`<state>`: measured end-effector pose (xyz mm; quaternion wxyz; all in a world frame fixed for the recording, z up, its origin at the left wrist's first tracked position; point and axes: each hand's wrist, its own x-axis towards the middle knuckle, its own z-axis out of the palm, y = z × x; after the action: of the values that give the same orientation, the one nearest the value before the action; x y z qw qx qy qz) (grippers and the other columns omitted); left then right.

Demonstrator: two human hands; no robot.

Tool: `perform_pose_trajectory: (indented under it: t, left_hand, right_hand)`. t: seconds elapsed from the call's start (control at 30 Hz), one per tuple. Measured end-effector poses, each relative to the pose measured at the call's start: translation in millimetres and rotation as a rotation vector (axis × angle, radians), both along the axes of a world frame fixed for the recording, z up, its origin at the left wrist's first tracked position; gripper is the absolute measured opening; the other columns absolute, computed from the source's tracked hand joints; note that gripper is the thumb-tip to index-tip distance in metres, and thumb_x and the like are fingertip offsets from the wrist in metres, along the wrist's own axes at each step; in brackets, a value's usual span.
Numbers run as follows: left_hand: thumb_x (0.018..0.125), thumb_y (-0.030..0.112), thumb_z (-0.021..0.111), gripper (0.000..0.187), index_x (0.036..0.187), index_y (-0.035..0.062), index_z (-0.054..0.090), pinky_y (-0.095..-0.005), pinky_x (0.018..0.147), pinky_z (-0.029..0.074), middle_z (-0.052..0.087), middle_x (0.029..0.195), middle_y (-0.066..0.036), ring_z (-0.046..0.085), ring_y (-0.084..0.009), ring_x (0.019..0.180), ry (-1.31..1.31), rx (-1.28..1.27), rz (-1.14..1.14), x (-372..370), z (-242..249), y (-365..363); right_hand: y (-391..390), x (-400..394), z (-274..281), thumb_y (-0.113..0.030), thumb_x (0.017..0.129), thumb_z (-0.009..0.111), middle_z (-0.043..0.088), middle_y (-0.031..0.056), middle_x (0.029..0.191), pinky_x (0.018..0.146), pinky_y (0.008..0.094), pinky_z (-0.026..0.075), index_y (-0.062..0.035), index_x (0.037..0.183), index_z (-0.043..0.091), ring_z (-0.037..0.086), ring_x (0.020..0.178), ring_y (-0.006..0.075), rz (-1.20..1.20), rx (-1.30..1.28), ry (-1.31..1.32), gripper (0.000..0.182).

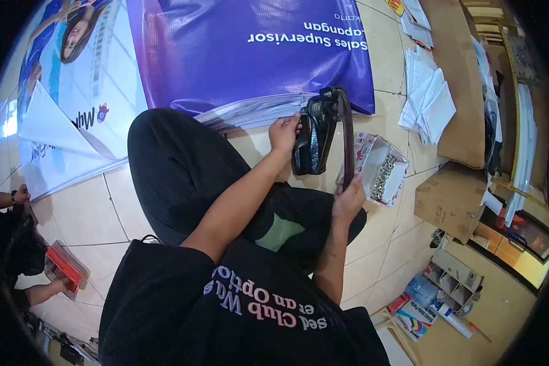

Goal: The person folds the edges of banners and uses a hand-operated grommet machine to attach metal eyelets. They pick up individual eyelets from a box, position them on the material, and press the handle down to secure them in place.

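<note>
A black hand-operated eyelet press (pixel 312 143) stands on the tiled floor in front of me, with a long brown lever (pixel 348 134) running back toward me. My right hand (pixel 349 199) is wrapped round the near end of that lever. Against the left side of the press, my left hand (pixel 284 135) has its fingers closed; whatever they grip is too small to make out. Just beyond lies a stack of purple printed banners (pixel 256 61), its white layered edge close to the press. A small box (pixel 398 183) holding many metal eyelets sits right of the lever.
A white-and-blue banner (pixel 91 79) with a folded corner lies at left. Another person's hand (pixel 60 285) touches a red box (pixel 65 268). Cardboard boxes (pixel 448 201), white papers (pixel 427 91) and a shelf (pixel 454 277) line the right side.
</note>
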<state>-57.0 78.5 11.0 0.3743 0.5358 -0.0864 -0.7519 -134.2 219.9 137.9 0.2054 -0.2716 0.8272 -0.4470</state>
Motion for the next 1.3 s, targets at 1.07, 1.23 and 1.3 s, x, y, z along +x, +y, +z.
perform_pose_trajectory:
  t: [1.07,1.23,1.3]
  left_hand:
    - [0.087,0.015,0.066,0.016,0.085,-0.0009,0.065,-0.0228,0.062,0.045,0.065,0.075,-0.005,0.057,-0.0099,0.064,-0.046,-0.149,0.026,-12.4,-22.6,2.7]
    - [0.088,0.014,0.064,0.016,0.089,-0.0021,0.064,-0.0234,0.063,0.047,0.066,0.078,-0.006,0.058,-0.0107,0.066,-0.083,-0.184,0.014,-8.2,-15.6,3.2]
    - [0.088,0.014,0.063,0.017,0.088,-0.0027,0.064,-0.024,0.063,0.047,0.067,0.078,-0.007,0.059,-0.011,0.066,-0.121,-0.219,0.008,-10.4,-19.5,2.7]
  right_hand:
    - [-4.1,-16.9,10.5,-0.029,0.101,0.034,0.047,0.0012,0.054,0.046,0.0254,0.032,0.0006,0.069,0.054,0.042,0.048,0.0092,0.103,-0.004,0.114,0.048]
    - [-4.1,-15.9,6.6,-0.03,0.101,0.034,0.047,0.0012,0.053,0.046,0.0255,0.032,0.0006,0.069,0.054,0.042,0.047,0.0094,0.077,0.025,0.148,0.048]
    - [-7.0,-11.0,9.8,-0.03,0.101,0.034,0.047,0.0012,0.053,0.046,0.0257,0.032,0.0005,0.069,0.054,0.042,0.047,0.0096,0.062,0.017,0.148,0.049]
